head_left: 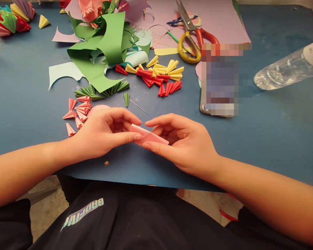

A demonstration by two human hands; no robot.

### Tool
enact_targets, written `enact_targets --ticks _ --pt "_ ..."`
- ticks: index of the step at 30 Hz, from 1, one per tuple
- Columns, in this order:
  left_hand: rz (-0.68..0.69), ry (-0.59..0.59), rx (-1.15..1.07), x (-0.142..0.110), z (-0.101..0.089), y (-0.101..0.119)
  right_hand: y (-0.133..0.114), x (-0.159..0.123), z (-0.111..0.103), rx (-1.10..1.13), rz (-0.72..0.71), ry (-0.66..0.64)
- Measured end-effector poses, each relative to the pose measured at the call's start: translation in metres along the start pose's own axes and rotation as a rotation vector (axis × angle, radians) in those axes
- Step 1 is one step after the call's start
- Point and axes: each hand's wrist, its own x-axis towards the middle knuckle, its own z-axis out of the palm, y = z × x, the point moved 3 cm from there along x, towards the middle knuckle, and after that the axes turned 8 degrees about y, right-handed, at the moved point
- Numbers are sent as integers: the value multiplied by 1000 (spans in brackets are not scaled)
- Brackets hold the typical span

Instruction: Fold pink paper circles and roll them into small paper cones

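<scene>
Pink paper [156,137], pale and matte, slants between the two hands at the near middle of the table, folded or rolled into a narrow strip with a crisp, straight far edge. The left hand [106,132] has its left end, thumb pressed on the near face; the right hand [185,140] has the right end, thumb lower down. Both hands are half closed, the lower fingers curled behind the paper, forefingers arched over its far side; whether those forefingertips touch it, I cannot tell.

Just beyond lies a thin metal rod [141,108], a lone green cone [126,99] by its far end. To the left, pink cones [79,113] cluster beside a pink disc [97,108] partly hidden by the left hand. Farther out come red cones [152,78] and yellow cones [173,67], then cut green paper [112,38]. Scissors [190,34] lie at the far right of centre, open, near a pixelated phone [205,107].

All this sits on a scuffed blue table [271,139], a clear bottle [281,71] lying far right. Below the near edge: dark clothing [135,215] and a dull, stained floor [45,205].
</scene>
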Motion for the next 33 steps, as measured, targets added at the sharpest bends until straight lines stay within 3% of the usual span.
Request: enact_targets --ticks 7,14,18,25,33 --pt "46 132 -9 0 -2 2 2 -1 2 -69 69 -35" --pt "260 43 294 -4 0 10 -4 5 0 -116 19 -84" --pt "318 18 368 -5 0 12 -5 6 -1 -141 3 -98" --pt "241 -45 325 -6 3 7 -5 5 -1 -171 -37 -71" --pt "257 12 381 -5 1 9 -7 8 0 -201 -109 -83"
